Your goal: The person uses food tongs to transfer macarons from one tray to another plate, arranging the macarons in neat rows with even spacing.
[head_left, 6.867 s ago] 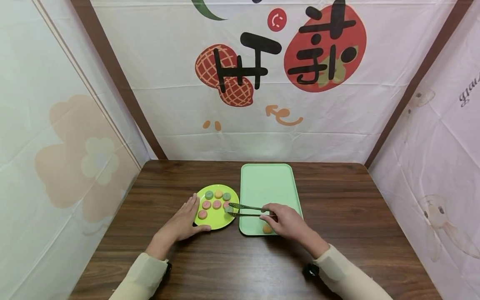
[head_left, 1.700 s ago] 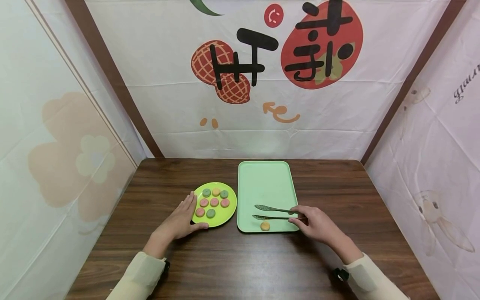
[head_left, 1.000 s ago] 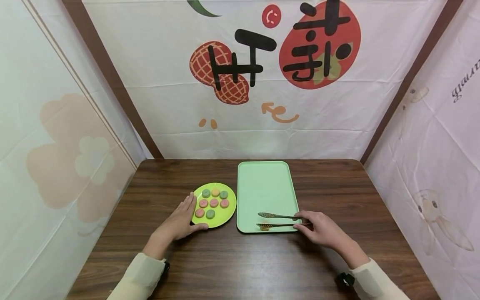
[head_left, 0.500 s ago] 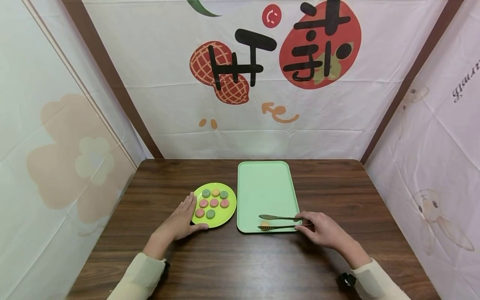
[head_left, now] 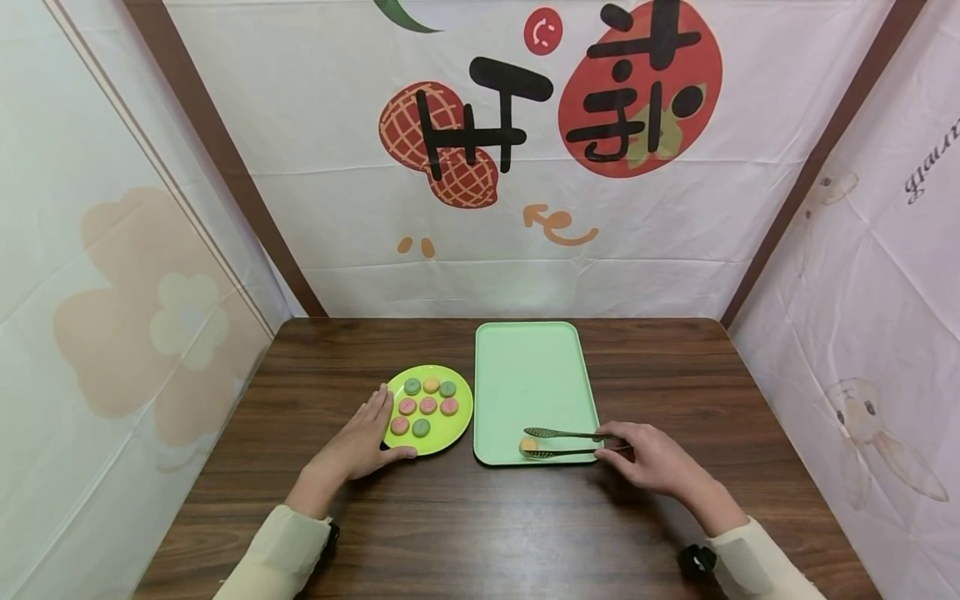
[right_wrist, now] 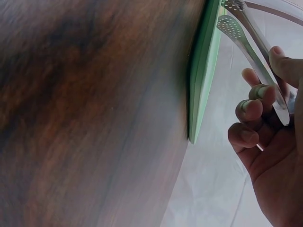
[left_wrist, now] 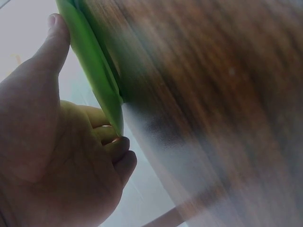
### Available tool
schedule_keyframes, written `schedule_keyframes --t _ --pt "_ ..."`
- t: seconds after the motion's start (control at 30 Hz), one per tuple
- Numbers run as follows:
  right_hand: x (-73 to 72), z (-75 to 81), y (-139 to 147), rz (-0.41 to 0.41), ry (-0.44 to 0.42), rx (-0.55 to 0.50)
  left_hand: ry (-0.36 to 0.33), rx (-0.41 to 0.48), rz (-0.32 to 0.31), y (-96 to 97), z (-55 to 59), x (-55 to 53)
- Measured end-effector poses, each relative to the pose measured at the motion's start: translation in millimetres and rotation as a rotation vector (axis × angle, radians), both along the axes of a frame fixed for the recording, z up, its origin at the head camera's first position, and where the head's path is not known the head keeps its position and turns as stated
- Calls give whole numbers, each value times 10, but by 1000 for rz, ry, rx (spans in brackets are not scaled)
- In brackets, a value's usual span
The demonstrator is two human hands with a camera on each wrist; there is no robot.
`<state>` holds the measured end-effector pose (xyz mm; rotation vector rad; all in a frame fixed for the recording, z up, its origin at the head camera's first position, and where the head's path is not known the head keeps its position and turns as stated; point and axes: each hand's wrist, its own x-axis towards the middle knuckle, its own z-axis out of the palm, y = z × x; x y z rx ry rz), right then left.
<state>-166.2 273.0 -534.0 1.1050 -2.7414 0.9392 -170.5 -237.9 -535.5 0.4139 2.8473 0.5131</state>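
My right hand (head_left: 654, 460) holds metal tongs (head_left: 564, 433) with perforated tips between thumb and fingers. Their arms are spread above the near end of a pale green tray (head_left: 528, 367). One yellow macaron (head_left: 528, 444) lies there, the nearer tip partly covering it; whether that tip touches it I cannot tell. Against the left rim of a lime-green round plate (head_left: 453, 432) rests my left hand (head_left: 358, 440), fingers extended and thumb spread along the near edge. Pink macarons (head_left: 427, 405), green macarons (head_left: 422, 427) and a yellow macaron (head_left: 431, 385) sit in rows on the plate.
Plate and tray stand side by side on a dark wooden table (head_left: 480, 533). A printed white cloth (head_left: 330, 208) hangs behind the table's far edge, with more cloth at both sides. The tray's raised rim (right_wrist: 204, 90) shows in the right wrist view.
The tongs have left the plate, where a green macaron they held now lies beside the front pink one. They moved right, over the tray's yellow macaron. My left hand stayed at the rim.
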Motion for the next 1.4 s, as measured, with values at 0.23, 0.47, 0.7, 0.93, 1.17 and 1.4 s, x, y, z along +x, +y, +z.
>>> schedule_keyframes --t 0.23,0.47,0.7,0.93,1.17,1.4 --pt "-3 -25 -12 3 4 -5 -9 3 0 8 14 5" --pt "-15 -39 12 0 -3 -4 -4 1 -4 5 13 1" --pt "-16 -33 13 5 -6 -9 -5 7 -2 5 18 3" --pt "-34 -49 3 13 8 -20 -6 -2 -4 1 9 3" --pt "-54 -65 -13 20 42 -41 -6 -2 -4 5 7 6" --pt "-75 -56 -55 3 54 -37 -15 -7 2 10 16 4"
